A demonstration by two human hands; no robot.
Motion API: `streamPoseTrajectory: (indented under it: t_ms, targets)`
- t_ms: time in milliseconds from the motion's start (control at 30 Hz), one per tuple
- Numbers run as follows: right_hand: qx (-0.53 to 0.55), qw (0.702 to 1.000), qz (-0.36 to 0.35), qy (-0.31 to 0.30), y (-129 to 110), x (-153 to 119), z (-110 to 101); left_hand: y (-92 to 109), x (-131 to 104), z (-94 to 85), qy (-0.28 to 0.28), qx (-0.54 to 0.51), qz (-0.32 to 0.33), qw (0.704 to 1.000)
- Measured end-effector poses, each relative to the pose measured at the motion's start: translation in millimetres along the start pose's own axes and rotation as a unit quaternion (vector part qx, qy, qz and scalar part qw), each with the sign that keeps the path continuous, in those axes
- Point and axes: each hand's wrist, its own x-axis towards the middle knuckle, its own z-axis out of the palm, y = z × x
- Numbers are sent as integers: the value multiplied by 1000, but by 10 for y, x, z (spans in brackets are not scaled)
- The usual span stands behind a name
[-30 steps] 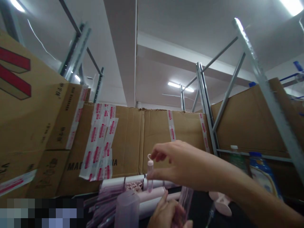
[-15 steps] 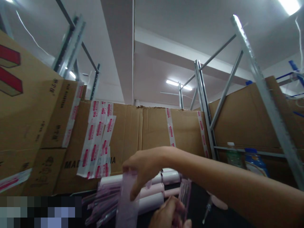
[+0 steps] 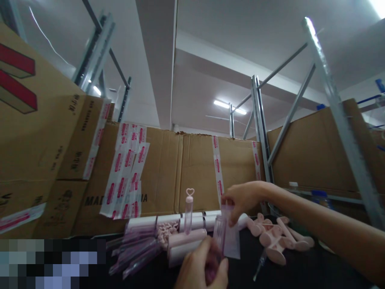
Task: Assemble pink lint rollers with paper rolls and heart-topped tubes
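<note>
Saw a heart-topped tube (image 3: 188, 216) standing beyond and left of the left hand (image 3: 202, 267). Held a clear plastic piece (image 3: 219, 233) in that hand, with curled fingers. Just right of this, pinched a translucent sleeve (image 3: 233, 244) near its top with the right hand (image 3: 240, 202). Probably needed steady left grip and light right pinch, without creasing.

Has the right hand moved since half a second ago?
Yes: the right hand has moved rightward, from left of the middle tape strip to its right.
</note>
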Motion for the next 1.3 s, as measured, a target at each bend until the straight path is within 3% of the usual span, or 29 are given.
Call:
streamPoseTrajectory:
  t_ms: [167, 300, 467, 633, 733, 867, 1000, 1300]
  targets:
    - [14, 999, 33, 29, 139, -38, 423, -3, 21, -74, 72, 43, 14, 996]
    - [37, 996, 49, 56, 162, -42, 607, -50, 46, -81, 107, 42, 7, 993]
    - [77, 989, 41, 118, 111, -74, 567, 40, 135, -268, 151, 33, 0, 988]
    - [87, 964, 42, 248, -205, -2, 400, 188, 312, -742, 255, 93, 19, 962]
    - [101, 951, 55, 288, -473, 171, 392, 159, 441, -1052, 279, 133, 19, 951]
    - [132, 946, 77, 287, -749, 493, 505, 35, 556, -1396, 323, 196, -2, 926]
    - [158, 939, 98, 290, -880, 773, 604, -92, 578, -1610, 342, 265, -26, 901]
    - [170, 935, 143, 275, -809, 948, 619, -213, 569, -1731, 330, 347, -55, 876]
